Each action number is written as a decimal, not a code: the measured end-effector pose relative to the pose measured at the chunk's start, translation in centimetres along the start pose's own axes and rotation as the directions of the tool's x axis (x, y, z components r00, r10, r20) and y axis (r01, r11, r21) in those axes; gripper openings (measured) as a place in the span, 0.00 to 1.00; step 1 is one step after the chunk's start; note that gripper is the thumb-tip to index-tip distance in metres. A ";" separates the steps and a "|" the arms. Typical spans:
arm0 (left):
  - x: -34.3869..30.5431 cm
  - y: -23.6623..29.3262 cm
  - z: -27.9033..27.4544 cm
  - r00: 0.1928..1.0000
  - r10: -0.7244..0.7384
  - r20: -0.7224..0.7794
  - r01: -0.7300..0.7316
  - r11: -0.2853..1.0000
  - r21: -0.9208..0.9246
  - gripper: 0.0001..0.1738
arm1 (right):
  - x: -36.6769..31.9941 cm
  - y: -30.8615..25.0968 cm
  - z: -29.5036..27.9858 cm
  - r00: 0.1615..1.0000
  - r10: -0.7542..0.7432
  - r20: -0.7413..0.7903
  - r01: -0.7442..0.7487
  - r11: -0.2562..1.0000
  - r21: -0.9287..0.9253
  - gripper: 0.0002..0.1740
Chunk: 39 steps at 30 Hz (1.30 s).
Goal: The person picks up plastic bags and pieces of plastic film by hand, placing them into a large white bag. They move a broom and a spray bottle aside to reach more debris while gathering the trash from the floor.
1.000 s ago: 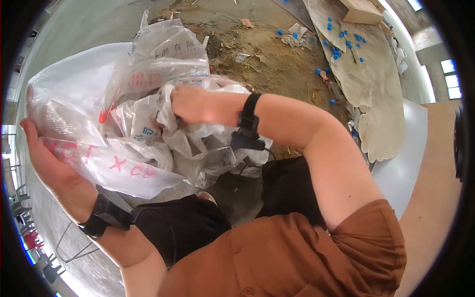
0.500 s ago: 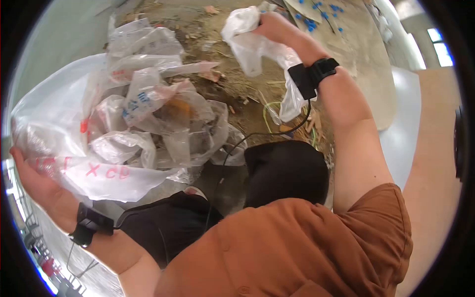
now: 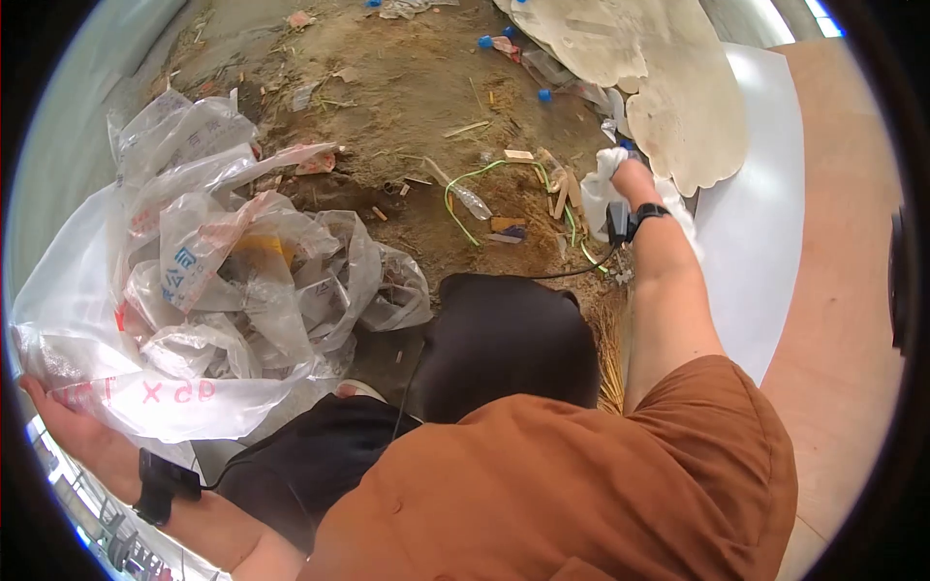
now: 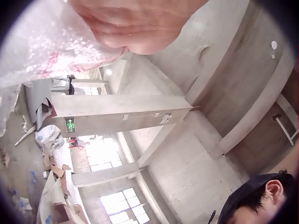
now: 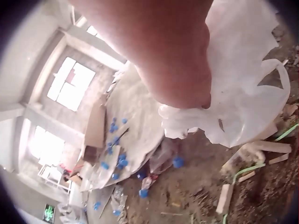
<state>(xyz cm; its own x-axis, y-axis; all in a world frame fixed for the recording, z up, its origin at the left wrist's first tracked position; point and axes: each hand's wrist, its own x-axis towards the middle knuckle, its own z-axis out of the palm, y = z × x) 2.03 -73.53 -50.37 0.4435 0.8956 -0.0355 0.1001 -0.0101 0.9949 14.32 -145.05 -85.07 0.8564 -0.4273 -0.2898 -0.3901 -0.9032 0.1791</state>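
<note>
A large clear plastic bag (image 3: 174, 407) with red writing lies at the left of the head view, full of crumpled printed plastic film (image 3: 223, 290). My left hand (image 3: 82, 436) holds its rim at the far left, the fingers partly hidden by plastic; the left wrist view shows the lower palm (image 4: 135, 23) against the sheet. Out to the right, my right hand (image 3: 635, 182) grips a crumpled white plastic bag (image 3: 598, 189) above the littered ground. In the right wrist view this white bag (image 5: 238, 84) hangs beside the hand (image 5: 173, 60), whose fingertips are mostly hidden.
Dirt ground (image 3: 387, 107) carries wood scraps (image 3: 562, 194), a green strap (image 3: 475, 174), a clear bottle-like piece (image 3: 470, 201) and blue caps (image 3: 544, 95). A pale irregular sheet (image 3: 678, 107) lies at the upper right, beside a white panel (image 3: 756, 194) and brown board (image 3: 843, 271).
My right hand came out of the film pile with the white bag and moved right, away from the large bag. The head view has shifted; my left hand stays at the large bag's rim.
</note>
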 end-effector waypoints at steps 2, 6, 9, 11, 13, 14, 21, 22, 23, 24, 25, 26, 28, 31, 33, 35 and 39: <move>0.3 -0.3 0.5 1.000 -0.008 0.013 0.008 1.000 0.028 0.35 | -1.2 0.3 2.5 0.999 0.038 0.003 -0.038 0.997 0.070 0.19; 0.8 -0.7 1.4 0.999 -0.022 0.048 0.018 0.996 0.085 0.36 | -2.5 -1.5 4.5 0.995 0.081 0.054 -0.094 0.942 0.323 0.24; 0.5 -0.7 2.1 0.996 -0.032 0.079 0.021 0.991 0.135 0.37 | -0.8 -3.2 6.8 0.985 0.014 0.170 -0.068 0.947 0.314 0.25; 0.4 -0.4 2.4 0.999 0.016 0.028 -0.021 0.984 0.180 0.36 | -0.5 -4.7 7.4 0.970 0.031 0.243 -0.109 0.943 0.313 0.26; 1.2 -0.5 2.0 0.994 -0.058 0.088 0.047 0.991 0.125 0.35 | -1.5 -7.3 5.4 0.941 0.061 0.334 -0.158 0.949 0.272 0.25; 1.0 -0.5 2.5 0.995 -0.053 0.081 0.042 0.990 0.132 0.35 | -1.6 -8.0 5.7 0.939 0.052 0.339 -0.152 0.949 0.275 0.25; 2.4 -2.0 3.7 0.980 -0.160 0.115 0.157 0.987 0.030 0.34 | -1.7 -7.3 5.8 0.982 0.109 0.156 -0.159 0.921 0.356 0.22; 2.5 -2.3 3.6 0.982 -0.157 0.109 0.154 0.988 0.029 0.34 | -1.4 -6.8 5.7 0.990 0.112 0.091 -0.139 0.909 0.392 0.22; 2.2 -2.5 3.7 0.976 -0.153 0.156 0.155 0.988 -0.002 0.34 | -0.8 -6.2 5.6 0.987 0.158 0.007 -0.141 0.859 0.492 0.22; 2.0 -2.6 3.8 0.968 -0.148 0.202 0.157 0.987 -0.032 0.34 | -0.5 -6.0 5.2 0.975 0.212 -0.068 -0.133 0.799 0.587 0.21; 2.0 -2.6 3.9 0.969 -0.132 0.211 0.140 0.990 -0.024 0.33 | 0.0 -5.7 4.6 0.957 0.276 -0.092 -0.135 0.699 0.702 0.23; 1.8 -2.5 4.0 0.969 -0.130 0.208 0.138 0.990 -0.024 0.33 | 0.4 -5.8 3.1 0.946 0.316 -0.072 -0.163 0.655 0.738 0.24; 1.0 -2.1 4.5 0.971 -0.129 0.203 0.140 0.989 -0.041 0.32 | -0.6 -7.8 -0.7 0.937 0.299 -0.184 0.034 0.444 0.895 0.25; 1.0 -2.1 4.1 0.969 -0.115 0.219 0.131 0.990 -0.060 0.31 | 0.7 -12.3 -2.4 0.937 0.165 -0.308 0.287 0.142 0.947 0.25; 1.3 -2.2 3.5 0.967 -0.107 0.230 0.128 0.989 -0.076 0.31 | -2.0 -16.5 -7.3 0.980 -0.063 -0.191 0.200 0.238 0.950 0.21; 1.4 -2.2 2.8 0.964 -0.102 0.244 0.127 0.988 -0.091 0.31 | -2.1 -19.8 -8.3 0.902 -0.397 -0.167 0.350 0.452 0.820 0.16; 1.3 -2.5 1.2 0.968 -0.095 0.232 0.118 0.989 -0.087 0.31 | -5.4 -26.3 -6.4 0.750 -0.658 -0.073 0.600 0.629 0.494 0.18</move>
<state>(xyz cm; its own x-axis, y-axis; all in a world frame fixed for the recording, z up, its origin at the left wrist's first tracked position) 3.45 -72.86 -52.98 0.6268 0.7644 -0.1508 0.0738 0.1344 0.9882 22.08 -118.68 -82.21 0.9233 0.2765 -0.2667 0.1009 -0.8444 -0.5261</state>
